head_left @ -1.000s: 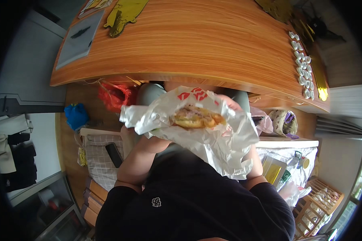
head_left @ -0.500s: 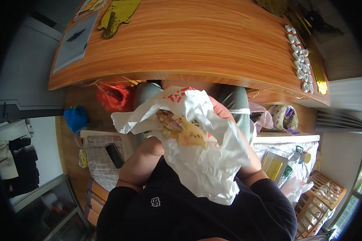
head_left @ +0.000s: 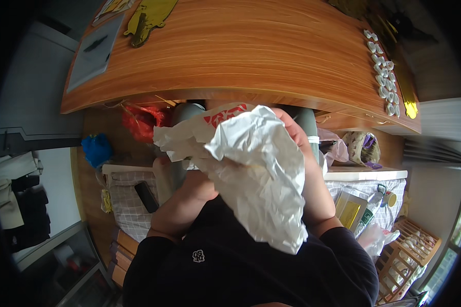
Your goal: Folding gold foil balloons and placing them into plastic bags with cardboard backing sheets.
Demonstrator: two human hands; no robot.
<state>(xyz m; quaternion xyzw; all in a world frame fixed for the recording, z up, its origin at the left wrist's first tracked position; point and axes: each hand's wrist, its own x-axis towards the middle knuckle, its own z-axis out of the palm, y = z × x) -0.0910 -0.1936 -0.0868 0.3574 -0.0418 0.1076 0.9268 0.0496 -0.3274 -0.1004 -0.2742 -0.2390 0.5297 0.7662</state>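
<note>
A crumpled white paper wrapper [head_left: 261, 174] with red print is held up in front of my chest. Its folds cover the food inside; only a faint yellowish patch shows. My right hand [head_left: 292, 130] grips the wrapper's upper right edge, fingers partly behind the paper. From the lower left, my left hand [head_left: 206, 188] reaches under the wrapper and holds it from below, its fingers hidden by the paper.
Ahead is a wooden desk [head_left: 230, 56] with several small white pieces [head_left: 386, 77] along its right side. A red plastic bag [head_left: 143, 122] and a blue bag [head_left: 96, 150] sit at left. A black phone [head_left: 146, 197] lies on checked cloth; a wooden rack [head_left: 410, 250] stands at right.
The right side of the wrapper has been folded over toward the left, covering the food that showed before. My right hand has risen slightly with the paper.
</note>
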